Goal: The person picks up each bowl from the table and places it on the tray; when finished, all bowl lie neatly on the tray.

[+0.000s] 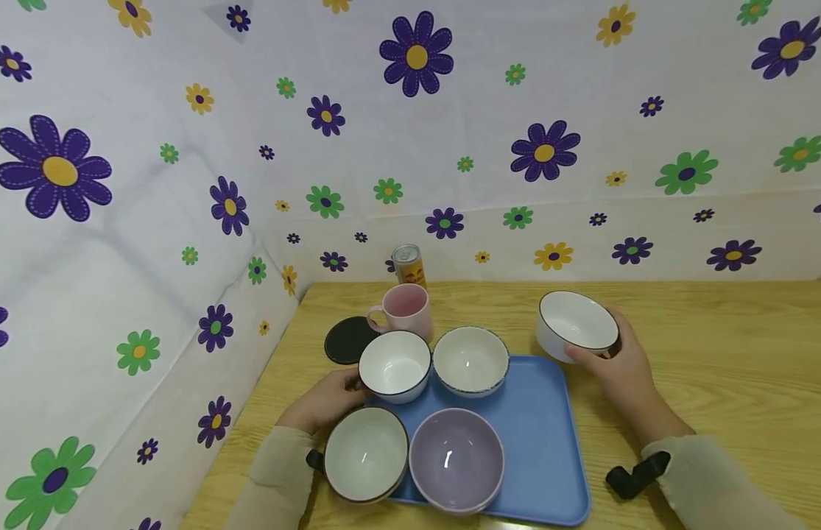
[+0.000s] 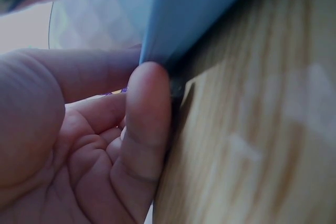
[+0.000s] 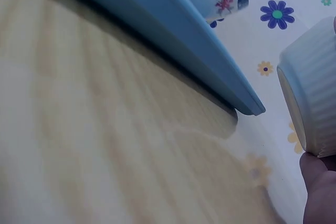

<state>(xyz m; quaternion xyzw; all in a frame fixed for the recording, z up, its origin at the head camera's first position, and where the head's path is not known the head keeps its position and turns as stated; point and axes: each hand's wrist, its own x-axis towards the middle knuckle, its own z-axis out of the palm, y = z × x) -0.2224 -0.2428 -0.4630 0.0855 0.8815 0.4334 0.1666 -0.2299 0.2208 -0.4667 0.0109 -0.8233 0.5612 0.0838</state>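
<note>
My right hand [image 1: 622,372] holds a white bowl [image 1: 576,322] with a dark rim, tilted and off the table, beyond the right back corner of a blue tray [image 1: 539,442]. In the right wrist view the bowl's ribbed outside [image 3: 317,87] shows above the fingertips. At the tray's left side my left hand [image 1: 330,401] pinches the tray edge [image 2: 181,19], as the left wrist view shows. On the tray stand a dark-rimmed white bowl [image 1: 395,364], a speckle-rimmed white bowl [image 1: 471,361], a cream bowl [image 1: 367,455] and a purple bowl [image 1: 456,460].
Behind the tray are a pink mug [image 1: 410,313], a yellow drink can [image 1: 409,266] and a black round coaster [image 1: 348,340]. The wooden table [image 1: 728,353] extends to the right. A flower-patterned cloth [image 1: 476,177] hangs at the back and left.
</note>
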